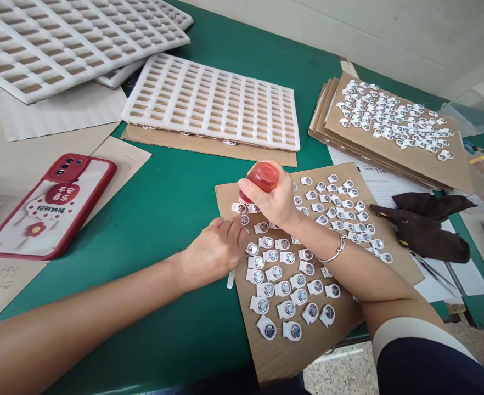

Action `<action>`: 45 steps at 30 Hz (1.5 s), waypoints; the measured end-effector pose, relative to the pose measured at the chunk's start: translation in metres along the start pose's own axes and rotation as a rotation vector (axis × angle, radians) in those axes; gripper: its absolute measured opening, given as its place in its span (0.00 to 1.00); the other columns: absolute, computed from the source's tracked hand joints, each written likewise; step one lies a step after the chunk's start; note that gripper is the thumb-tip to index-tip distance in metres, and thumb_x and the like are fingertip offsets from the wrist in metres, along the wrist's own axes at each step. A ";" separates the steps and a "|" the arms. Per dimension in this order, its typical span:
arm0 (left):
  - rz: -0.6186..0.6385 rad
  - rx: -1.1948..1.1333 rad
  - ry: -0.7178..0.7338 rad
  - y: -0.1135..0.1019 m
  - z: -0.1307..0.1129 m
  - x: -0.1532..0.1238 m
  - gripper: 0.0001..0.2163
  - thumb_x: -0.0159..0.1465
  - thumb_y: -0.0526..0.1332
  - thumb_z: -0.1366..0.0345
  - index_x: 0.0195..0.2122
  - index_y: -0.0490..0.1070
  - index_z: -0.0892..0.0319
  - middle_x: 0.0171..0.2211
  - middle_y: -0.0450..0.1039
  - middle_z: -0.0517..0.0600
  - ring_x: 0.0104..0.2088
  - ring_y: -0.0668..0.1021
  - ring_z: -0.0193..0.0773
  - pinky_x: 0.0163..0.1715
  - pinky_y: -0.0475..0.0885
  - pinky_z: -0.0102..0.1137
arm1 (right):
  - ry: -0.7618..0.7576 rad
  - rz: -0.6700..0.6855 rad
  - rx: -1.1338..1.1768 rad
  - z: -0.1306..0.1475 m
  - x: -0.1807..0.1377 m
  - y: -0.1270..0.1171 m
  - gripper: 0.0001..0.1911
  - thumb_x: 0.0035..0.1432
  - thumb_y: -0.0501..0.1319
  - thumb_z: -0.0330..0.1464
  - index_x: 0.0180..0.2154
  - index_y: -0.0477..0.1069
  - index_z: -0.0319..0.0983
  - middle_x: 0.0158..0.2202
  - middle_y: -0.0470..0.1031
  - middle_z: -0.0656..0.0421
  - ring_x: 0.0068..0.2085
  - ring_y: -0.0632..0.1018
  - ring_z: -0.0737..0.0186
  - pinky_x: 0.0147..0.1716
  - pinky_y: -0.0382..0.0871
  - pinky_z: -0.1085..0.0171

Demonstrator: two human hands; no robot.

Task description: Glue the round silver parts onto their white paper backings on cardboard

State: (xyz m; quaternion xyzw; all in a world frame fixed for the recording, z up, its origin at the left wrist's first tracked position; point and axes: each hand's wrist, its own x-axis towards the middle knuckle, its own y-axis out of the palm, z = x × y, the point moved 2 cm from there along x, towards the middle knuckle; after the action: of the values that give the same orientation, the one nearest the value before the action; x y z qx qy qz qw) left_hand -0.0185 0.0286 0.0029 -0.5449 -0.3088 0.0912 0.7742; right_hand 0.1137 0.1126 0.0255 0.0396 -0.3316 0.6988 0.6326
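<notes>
My right hand (281,200) is wrapped round a red squeeze bottle (265,176), tipped over the far left corner of a cardboard sheet (279,359). Small white pieces with round silver discs lie in rough rows on that sheet, such as one near the front (292,331). Just below the bottle, my left hand (215,249) has its fingers curled and pinched at the sheet's left edge, beside a white piece (238,208). Whatever is between the left fingertips is hidden. The bottle's tip is mostly covered by my right hand.
A phone in a red case (56,206) lies at left. White foam grid trays (213,101) stand at the back. Stacked cardboard sheets (394,123) with more pieces sit at back right, near dark brown cloth pieces (431,233) and tweezers (437,274).
</notes>
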 end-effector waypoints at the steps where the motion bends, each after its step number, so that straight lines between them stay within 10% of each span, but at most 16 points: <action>1: 0.001 0.003 0.001 0.000 0.000 0.000 0.07 0.59 0.50 0.80 0.31 0.66 0.70 0.34 0.74 0.67 0.28 0.76 0.45 0.23 0.70 0.36 | 0.000 0.000 -0.001 0.000 0.000 0.000 0.16 0.52 0.62 0.46 0.30 0.64 0.42 0.27 0.70 0.61 0.28 0.72 0.64 0.31 0.69 0.60; 14: 0.031 -0.008 0.003 0.000 0.002 -0.001 0.07 0.59 0.50 0.80 0.32 0.66 0.69 0.35 0.73 0.65 0.29 0.76 0.45 0.24 0.70 0.35 | -0.042 -0.014 -0.017 -0.001 0.001 -0.003 0.15 0.52 0.63 0.45 0.30 0.62 0.42 0.25 0.68 0.63 0.26 0.69 0.66 0.29 0.66 0.61; 45: 0.096 -0.871 -0.363 -0.010 0.039 -0.002 0.06 0.65 0.50 0.70 0.32 0.63 0.62 0.27 0.66 0.50 0.26 0.69 0.34 0.26 0.61 0.30 | -0.186 -0.053 -0.106 0.001 -0.001 -0.005 0.15 0.50 0.64 0.42 0.29 0.62 0.41 0.24 0.68 0.64 0.25 0.68 0.68 0.26 0.67 0.64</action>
State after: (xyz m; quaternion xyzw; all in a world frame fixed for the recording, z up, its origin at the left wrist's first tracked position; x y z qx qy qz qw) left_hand -0.0442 0.0548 0.0194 -0.8078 -0.4231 0.0828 0.4021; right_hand 0.1182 0.1115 0.0277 0.0792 -0.4242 0.6566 0.6185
